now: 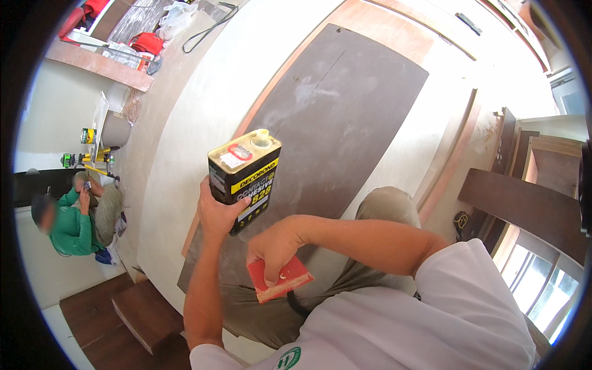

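My left hand [219,209] is closed round a black and yellow metal can [245,185] with a gold top and a pale spout, held upright over a long grey-brown panel [339,111]. Below and right of the can, my right hand [271,246] grips a flat red spreader [291,276] whose lower edge carries pale residue. The panel lies on a pale surface with light wooden strips along it, and its near part is partly hidden by my arms and legs.
A person [74,225] in a green top sits at the left beside a tripod device [98,157]. Dark boards [135,314] lie at the lower left. Shelving [98,65] with red items is at the upper left. Dark wooden panels [518,203] and a window are at the right.
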